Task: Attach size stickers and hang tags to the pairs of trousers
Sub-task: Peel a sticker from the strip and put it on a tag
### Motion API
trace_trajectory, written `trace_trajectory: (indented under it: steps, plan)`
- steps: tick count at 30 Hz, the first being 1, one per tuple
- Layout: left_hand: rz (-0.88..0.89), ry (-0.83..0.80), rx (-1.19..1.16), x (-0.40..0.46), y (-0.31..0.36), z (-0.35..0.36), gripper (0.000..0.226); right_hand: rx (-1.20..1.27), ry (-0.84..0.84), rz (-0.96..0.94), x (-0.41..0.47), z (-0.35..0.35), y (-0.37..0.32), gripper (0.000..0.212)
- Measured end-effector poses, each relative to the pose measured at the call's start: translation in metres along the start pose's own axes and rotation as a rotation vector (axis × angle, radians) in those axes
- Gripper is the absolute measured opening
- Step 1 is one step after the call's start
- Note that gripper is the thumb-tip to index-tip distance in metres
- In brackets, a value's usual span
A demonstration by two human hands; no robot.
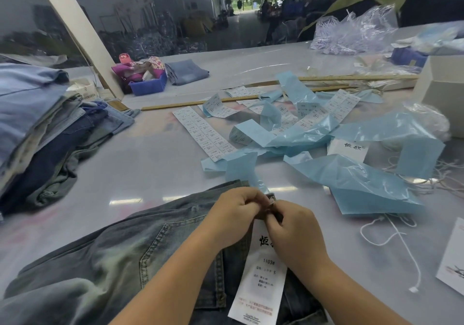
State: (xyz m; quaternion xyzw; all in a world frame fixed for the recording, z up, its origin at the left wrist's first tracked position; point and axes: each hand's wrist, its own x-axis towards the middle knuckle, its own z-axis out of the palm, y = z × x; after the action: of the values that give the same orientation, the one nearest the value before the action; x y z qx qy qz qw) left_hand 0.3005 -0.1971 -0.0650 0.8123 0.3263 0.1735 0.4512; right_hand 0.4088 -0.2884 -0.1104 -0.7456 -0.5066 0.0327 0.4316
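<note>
Denim, washed grey-blue, fills the 6 to 8 o'clock part of the view: a pair of jeans [140, 254] lies flat on the pale glossy counter [155, 164], back pocket up. On it, at 6 o'clock, rests a white hang tag [261, 279] printed with "1103#" and an "S". Both hands meet just above the tag's top edge, at the jeans' waistband. The left hand [233, 214] has its fingers curled and pinches a small dark part of the waistband there; the right hand [296, 231] has its fingers curled too and pinches at the same spot, touching the tag's top. What exactly sits between the fingertips is too small to tell.

At 12 to 2 o'clock from the hands, strips of white size stickers [208, 133] lie tangled with light blue backing paper [351, 179]. A second white hang tag [349, 148] rests among the blue paper. At 3 o'clock a loose white string [401, 246] curls on the counter. At 9 to 10 o'clock stands a stack of folded jeans [42, 128]. Farther back, at 11 o'clock, sits a blue plastic bin [148, 86], with long wooden rulers [251, 98] lying across the counter beyond the stickers.
</note>
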Motion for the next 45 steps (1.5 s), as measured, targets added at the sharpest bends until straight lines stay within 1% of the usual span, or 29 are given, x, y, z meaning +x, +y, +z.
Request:
trace_trajectory:
  steps: [1,3,5,8,11,13,15,17,20,23,24,27,28,30,32,35,40,42,45]
  plan:
    - [-0.009,-0.011,-0.012,0.001,-0.001,-0.004,0.034,0.006,0.018,-0.022,-0.001,0.000,0.000,0.041]
    - [-0.004,-0.024,0.014,0.001,-0.003,-0.009,0.040,0.024,0.032,-0.066,-0.002,0.000,0.000,0.040]
    - [0.015,-0.034,0.032,0.001,-0.004,-0.010,0.040,0.045,0.041,-0.101,-0.002,-0.001,0.001,0.037]
    - [0.055,-0.022,0.115,0.001,-0.004,-0.010,0.031,0.053,0.014,-0.108,0.000,-0.002,0.006,0.025]
    - [0.154,0.018,0.271,0.001,0.000,-0.007,0.022,0.043,-0.004,-0.152,0.000,-0.003,0.008,0.018]
    - [0.224,0.062,0.392,0.000,0.002,-0.005,0.017,0.044,-0.012,-0.167,-0.001,-0.004,0.007,0.015]
    - [0.261,0.144,0.428,-0.001,0.001,-0.001,0.013,0.046,-0.026,-0.146,0.001,-0.006,0.005,0.015]
    - [0.270,0.250,0.408,-0.004,-0.001,0.002,0.010,0.064,-0.083,-0.102,0.003,-0.010,0.003,0.020]
    - [0.261,0.409,0.322,-0.008,-0.004,0.006,0.008,0.079,-0.213,0.015,0.004,-0.021,0.004,0.029]
    - [0.241,0.483,0.210,-0.010,-0.002,0.012,0.009,0.102,-0.230,0.126,0.002,-0.033,0.009,0.040]
    - [0.229,0.482,0.173,-0.010,0.000,0.015,0.011,0.100,-0.231,0.146,0.001,-0.037,0.011,0.038]
    - [0.172,0.473,0.091,-0.013,0.007,0.025,0.022,0.085,-0.287,0.217,-0.001,-0.048,0.013,0.013]
    - [0.145,0.474,0.040,-0.014,0.009,0.028,0.024,0.111,-0.313,0.252,-0.001,-0.051,0.014,0.009]
    - [0.080,0.480,-0.085,-0.014,0.013,0.033,0.022,0.210,-0.334,0.329,-0.003,-0.056,0.017,0.013]
    - [0.031,0.474,-0.145,-0.014,0.015,0.035,0.016,0.323,-0.302,0.396,-0.004,-0.062,0.022,0.015]
    - [0.004,0.431,-0.217,-0.013,0.015,0.038,0.010,0.461,-0.242,0.441,-0.004,-0.070,0.026,0.009]
    - [0.009,0.340,-0.284,-0.014,0.012,0.041,0.010,0.508,-0.269,0.446,-0.006,-0.062,0.025,0.005]
    - [0.017,0.309,-0.263,-0.015,0.010,0.043,0.012,0.526,-0.286,0.475,-0.006,-0.054,0.026,0.004]
    - [0.015,0.299,-0.264,-0.015,0.004,0.043,0.014,0.587,-0.291,0.524,-0.005,-0.044,0.027,0.009]
